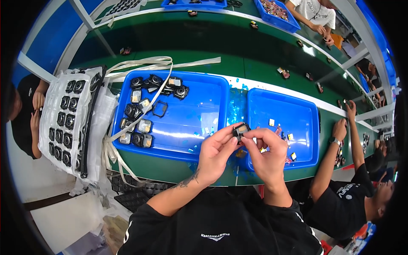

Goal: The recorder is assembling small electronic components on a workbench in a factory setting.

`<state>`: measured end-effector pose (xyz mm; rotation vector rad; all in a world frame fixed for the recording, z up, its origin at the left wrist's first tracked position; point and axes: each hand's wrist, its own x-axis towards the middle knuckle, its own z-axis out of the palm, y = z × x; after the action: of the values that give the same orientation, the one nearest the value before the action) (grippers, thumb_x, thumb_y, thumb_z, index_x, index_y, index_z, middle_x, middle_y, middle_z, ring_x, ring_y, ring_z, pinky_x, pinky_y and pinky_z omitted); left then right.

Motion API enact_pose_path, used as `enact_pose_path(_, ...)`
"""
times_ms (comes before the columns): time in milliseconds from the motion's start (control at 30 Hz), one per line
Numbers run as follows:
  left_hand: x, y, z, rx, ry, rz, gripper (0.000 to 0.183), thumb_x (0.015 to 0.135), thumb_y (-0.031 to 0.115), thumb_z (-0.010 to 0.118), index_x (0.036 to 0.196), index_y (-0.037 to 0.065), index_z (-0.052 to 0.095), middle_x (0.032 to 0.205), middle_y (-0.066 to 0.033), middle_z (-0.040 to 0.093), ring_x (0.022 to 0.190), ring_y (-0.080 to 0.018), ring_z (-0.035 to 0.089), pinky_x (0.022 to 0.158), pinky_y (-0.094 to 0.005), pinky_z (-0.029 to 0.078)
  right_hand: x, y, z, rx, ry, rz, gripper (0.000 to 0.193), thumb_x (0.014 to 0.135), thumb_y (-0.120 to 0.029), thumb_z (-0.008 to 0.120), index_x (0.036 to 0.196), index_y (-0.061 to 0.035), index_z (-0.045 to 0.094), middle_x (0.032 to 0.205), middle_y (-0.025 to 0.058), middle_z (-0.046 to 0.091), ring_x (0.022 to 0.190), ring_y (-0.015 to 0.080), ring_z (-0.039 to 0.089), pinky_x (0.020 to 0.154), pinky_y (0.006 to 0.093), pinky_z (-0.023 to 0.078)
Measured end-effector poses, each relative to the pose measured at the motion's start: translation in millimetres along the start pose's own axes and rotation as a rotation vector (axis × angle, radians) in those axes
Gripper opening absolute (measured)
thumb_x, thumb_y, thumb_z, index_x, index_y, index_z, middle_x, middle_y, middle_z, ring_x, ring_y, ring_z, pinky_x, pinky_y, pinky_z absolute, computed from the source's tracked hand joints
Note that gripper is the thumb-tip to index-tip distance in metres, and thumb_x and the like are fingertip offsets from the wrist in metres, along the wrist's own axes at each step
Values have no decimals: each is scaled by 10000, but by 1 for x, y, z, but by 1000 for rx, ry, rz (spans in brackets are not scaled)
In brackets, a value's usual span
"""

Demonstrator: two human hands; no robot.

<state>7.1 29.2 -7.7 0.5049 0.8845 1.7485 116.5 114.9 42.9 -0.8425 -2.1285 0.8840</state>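
Between my two hands, over the gap between two blue trays, is a small black square plastic housing (pixel 241 129) with a pale face. My left hand (pixel 212 156) pinches it from the left with thumb and fingers. From the right, the thumb and fingertips of my right hand (pixel 268 154) close on its edge. The left blue tray (pixel 199 100) contains several black camera-like housings (pixel 141 139) with round lenses, plus a thin black frame (pixel 160 109). Small parts with yellow and red bits (pixel 290 137) lie in the right blue tray (pixel 293 112).
White straps (pixel 140 119) drape over the left tray. Beside it leans a stack of white trays (pixel 68 119) filled with black units. Blue film scraps (pixel 236 106) litter the green bench (pixel 187 46). Co-workers work at the right, left and far side; one co-worker's forearm (pixel 327 168) reaches onto the bench.
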Motion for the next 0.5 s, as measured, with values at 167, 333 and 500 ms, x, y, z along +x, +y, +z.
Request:
enact_pose_path(167, 0, -2, -2, 32, -3, 49, 421, 999, 65, 479, 1391, -70, 404, 1292, -150, 575, 1139, -188, 590, 962, -340, 504, 4, -4, 0, -30, -29, -19, 104, 757, -1, 739, 831, -46, 681, 742, 69, 669, 549, 185, 555, 522, 297, 423)
enact_pose_path(333, 0, -7, -3, 34, -29, 42, 427, 999, 55, 474, 1394, -83, 390, 1297, -164, 569, 1146, -203, 588, 959, -349, 506, 5, -4, -1, -64, -43, -51, 75, 775, -20, 727, 827, -57, 687, 744, 67, 676, 566, 199, 583, 600, 318, 418)
enact_pose_path(500, -4, -7, -5, 85, -79, 71, 424, 1001, 31, 459, 1414, -46, 399, 1325, -117, 556, 1182, -156, 553, 975, -287, 467, 5, -5, -3, -115, -84, -59, 81, 757, -37, 741, 808, -66, 684, 711, 46, 655, 544, 181, 541, 641, 318, 400)
